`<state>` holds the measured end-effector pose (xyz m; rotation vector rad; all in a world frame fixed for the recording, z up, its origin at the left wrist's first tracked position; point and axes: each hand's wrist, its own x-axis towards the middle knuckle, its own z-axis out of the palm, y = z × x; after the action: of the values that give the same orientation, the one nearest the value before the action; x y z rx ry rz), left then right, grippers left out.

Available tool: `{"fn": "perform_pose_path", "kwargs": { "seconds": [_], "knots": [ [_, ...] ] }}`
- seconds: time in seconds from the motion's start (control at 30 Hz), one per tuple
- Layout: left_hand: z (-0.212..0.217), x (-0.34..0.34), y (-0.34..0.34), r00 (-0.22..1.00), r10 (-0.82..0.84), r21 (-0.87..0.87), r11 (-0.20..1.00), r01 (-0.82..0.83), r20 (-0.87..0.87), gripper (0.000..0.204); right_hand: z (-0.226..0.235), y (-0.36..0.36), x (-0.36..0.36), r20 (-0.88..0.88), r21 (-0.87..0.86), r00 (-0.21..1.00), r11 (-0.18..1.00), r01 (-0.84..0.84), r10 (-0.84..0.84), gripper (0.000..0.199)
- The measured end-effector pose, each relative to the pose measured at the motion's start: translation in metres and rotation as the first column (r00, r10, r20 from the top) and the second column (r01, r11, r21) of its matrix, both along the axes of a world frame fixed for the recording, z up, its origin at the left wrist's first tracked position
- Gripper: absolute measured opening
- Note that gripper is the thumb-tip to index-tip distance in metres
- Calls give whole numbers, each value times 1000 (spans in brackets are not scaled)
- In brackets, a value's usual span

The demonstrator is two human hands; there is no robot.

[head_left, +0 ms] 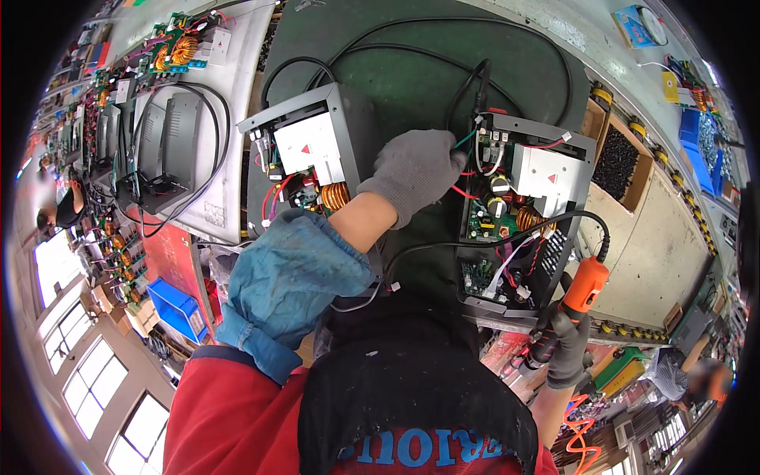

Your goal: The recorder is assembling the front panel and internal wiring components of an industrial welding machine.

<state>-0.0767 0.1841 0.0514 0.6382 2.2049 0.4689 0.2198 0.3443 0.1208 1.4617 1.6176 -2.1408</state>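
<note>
My left hand (418, 170), in a grey knit glove, reaches over the green mat to the left side of an open metal power supply case (587, 150). Its fingers are pinched on a thin green wire (467, 139); red wires come out beside the fingertips. Inside that case are a green circuit board, a copper coil (527, 218) and a white plate (545, 176). My right hand (567, 352), gloved too, is wrapped around an orange and black electric screwdriver (586, 286), held low beside the case's near right corner. The screwdriver's tip points down and left, away from the case.
A second open case (348, 119) with a similar board stands at left. Thick black cables (443, 22) loop across the mat (412, 87), and the screwdriver's cord (443, 247) crosses the right case. A wooden box of dark screws (617, 162) is at right. A blue bin (176, 309) sits lower left.
</note>
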Motion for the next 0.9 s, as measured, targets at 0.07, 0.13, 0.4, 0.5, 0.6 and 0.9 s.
{"fn": "perform_pose_path", "kwargs": {
  "seconds": [0.07, 0.13, 0.4, 0.5, 0.6, 0.9],
  "knots": [
    [-2, 2, 4, 999, 37, 21, 999, -38, 24, 31, -2, 1, -1, -5, 3, 1000, 1000, 7, -7, 43],
    [-5, 5, 14, 978, 188, 185, 968, -169, -93, 33, -2, 2, -3, -14, -18, 1000, 1000, -10, 9, 54],
    [-17, 11, 27, 970, 81, 59, 996, -70, -227, 33, -4, 2, 0, 24, 34, 1000, 999, -7, 6, 92],
    [-19, 15, 30, 946, -9, -18, 1000, 3, -324, 32, -5, 4, 3, 16, 41, 999, 999, -35, 34, 84],
    [-20, 17, 32, 930, -17, 8, 1000, 22, -367, 32, -5, 4, 4, 19, 65, 999, 997, -39, 38, 85],
    [-20, 19, 33, 919, -22, -22, 1000, 14, -393, 28, -1, 1, -1, 22, 52, 1000, 999, -4, 3, 91]
  ]
}}
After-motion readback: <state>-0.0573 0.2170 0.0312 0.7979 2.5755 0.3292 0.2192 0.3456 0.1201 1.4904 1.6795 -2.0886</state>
